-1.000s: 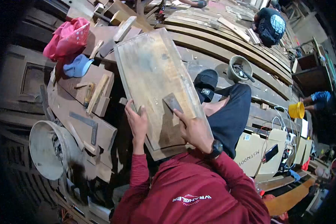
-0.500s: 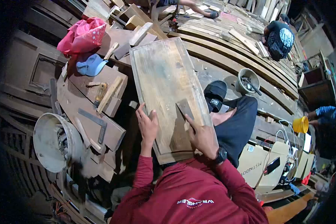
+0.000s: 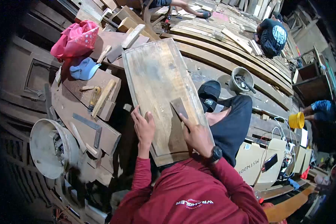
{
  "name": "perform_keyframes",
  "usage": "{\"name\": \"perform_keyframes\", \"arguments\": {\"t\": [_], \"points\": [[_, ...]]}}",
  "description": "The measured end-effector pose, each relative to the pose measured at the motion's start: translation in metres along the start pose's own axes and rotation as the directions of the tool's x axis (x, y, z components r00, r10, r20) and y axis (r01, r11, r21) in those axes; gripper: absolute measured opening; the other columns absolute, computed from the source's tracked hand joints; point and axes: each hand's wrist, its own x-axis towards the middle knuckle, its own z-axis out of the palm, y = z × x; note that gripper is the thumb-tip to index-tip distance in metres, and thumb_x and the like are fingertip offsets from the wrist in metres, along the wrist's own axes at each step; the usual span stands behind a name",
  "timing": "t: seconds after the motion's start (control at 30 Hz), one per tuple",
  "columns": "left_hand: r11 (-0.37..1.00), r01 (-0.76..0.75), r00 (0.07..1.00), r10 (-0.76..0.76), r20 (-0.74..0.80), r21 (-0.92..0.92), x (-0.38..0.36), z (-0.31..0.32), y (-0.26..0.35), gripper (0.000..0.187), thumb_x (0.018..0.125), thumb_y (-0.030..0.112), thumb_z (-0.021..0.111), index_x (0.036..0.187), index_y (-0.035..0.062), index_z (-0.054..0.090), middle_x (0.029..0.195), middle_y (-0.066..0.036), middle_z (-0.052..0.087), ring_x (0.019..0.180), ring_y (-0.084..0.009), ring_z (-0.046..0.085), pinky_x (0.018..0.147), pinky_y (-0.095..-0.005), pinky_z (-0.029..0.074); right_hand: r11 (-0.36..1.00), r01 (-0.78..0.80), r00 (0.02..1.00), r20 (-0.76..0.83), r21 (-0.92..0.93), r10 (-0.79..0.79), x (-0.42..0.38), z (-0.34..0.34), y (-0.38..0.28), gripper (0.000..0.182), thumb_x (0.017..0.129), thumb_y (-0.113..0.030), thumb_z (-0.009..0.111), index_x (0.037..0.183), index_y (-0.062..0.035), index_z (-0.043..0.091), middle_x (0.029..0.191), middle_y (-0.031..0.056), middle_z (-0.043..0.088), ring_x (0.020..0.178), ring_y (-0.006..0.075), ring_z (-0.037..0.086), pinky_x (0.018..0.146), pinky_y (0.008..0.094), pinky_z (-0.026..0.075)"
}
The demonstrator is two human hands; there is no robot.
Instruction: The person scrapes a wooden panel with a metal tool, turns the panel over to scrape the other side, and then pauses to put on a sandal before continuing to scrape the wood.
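Observation:
A rectangular wooden panel [image 3: 149,74] with a bevelled border lies tilted across my lap, its far end by the workbench. My right hand [image 3: 198,139] is closed around a flat scraper [image 3: 179,107], which rests on the panel's face with the index finger stretched along it. Much of the scraper is hidden under the fingers. On the panel's left edge is my left hand [image 3: 143,128], thumb over the face and fingers along the side. A darker patch [image 3: 179,138] shows on the wood near my right hand.
Left, a workbench [image 3: 63,100] carries a metal square [image 3: 95,127], a screwdriver [image 3: 95,98], a blue cap [image 3: 84,68] and a pink bag [image 3: 75,39]. A white bucket [image 3: 41,149] stands nearer. Right are a small bucket [image 3: 233,84], cardboard [image 3: 246,160] and a crouching person [image 3: 272,35].
The whole view has shifted slightly, so the surroundings sit further left. Both hands and the scraper keep nearly the same places on the panel.

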Motion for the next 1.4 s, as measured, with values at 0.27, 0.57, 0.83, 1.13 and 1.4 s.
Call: {"name": "perform_keyframes", "arguments": {"t": [0.27, 0.57, 0.83, 1.13, 1.4], "points": [[1.0, 0.002, 1.0, -0.002, -0.009, 0.026, -0.001, -0.001, -0.003, 0.052, 0.101, 0.023, 0.062, 0.144, 0.0019, 0.039, 0.134, -0.027, 0.049, 0.121, -0.0484, 0.056, 0.098, -0.0537, 0.048, 0.995, -0.018, 1.0, 0.028, 0.095, 0.015, -0.006, -0.007, -0.004, 0.049, 0.095, -0.017, 0.06, 0.145, -0.0201, 0.06, 0.068, 0.0272, 0.064, 0.06, 0.0427, 0.065, 0.064, 0.0509, 0.053], [1.0, -0.028, 0.999, 0.028, -0.027, -0.005, 0.002, 0.003, -0.009, 0.053, 0.101, 0.022, 0.063, 0.143, 0.0011, 0.039, 0.132, -0.028, 0.05, 0.121, -0.0496, 0.055, 0.098, -0.0537, 0.048, 1.0, 0.015, 1.0, -0.006, 0.024, -0.014, -0.016, -0.002, 0.001, 0.05, 0.095, -0.021, 0.059, 0.145, -0.0215, 0.059, 0.059, 0.023, 0.062, 0.053, 0.04, 0.065, 0.055, 0.0511, 0.053], [1.0, -0.024, 0.999, 0.024, -0.027, 0.018, 0.002, -0.001, -0.002, 0.052, 0.1, 0.021, 0.063, 0.143, 0.0021, 0.038, 0.131, -0.028, 0.05, 0.119, -0.0496, 0.056, 0.098, -0.0541, 0.048, 0.994, -0.07, 0.997, 0.007, -0.078, 0.071, -0.031, -0.013, -0.009, 0.05, 0.091, -0.02, 0.062, 0.14, -0.0274, 0.065, 0.062, 0.0239, 0.063, 0.057, 0.0414, 0.065, 0.058, 0.0531, 0.053], [1.0, 0.009, 1.0, -0.009, -0.004, 0.004, 0.006, -0.001, 0.002, 0.051, 0.102, 0.022, 0.062, 0.143, 0.0028, 0.038, 0.132, -0.027, 0.05, 0.121, -0.0495, 0.055, 0.098, -0.0541, 0.048, 0.998, -0.05, 0.996, 0.073, -0.043, 0.053, -0.041, -0.021, -0.001, 0.053, 0.09, -0.021, 0.063, 0.144, -0.0244, 0.062, 0.061, 0.0216, 0.062, 0.055, 0.0393, 0.065, 0.059, 0.0506, 0.054], [1.0, 0.005, 1.0, -0.004, -0.004, 0.019, 0.005, 0.002, -0.006, 0.052, 0.101, 0.022, 0.062, 0.143, 0.0015, 0.038, 0.136, -0.028, 0.048, 0.122, -0.0499, 0.054, 0.1, -0.0538, 0.048, 1.0, 0.016, 0.996, 0.084, 0.003, -0.016, -0.043, -0.007, 0.004, 0.06, 0.091, -0.016, 0.062, 0.15, -0.0215, 0.055, 0.064, 0.0225, 0.063, 0.057, 0.0398, 0.064, 0.061, 0.0502, 0.053]]}}
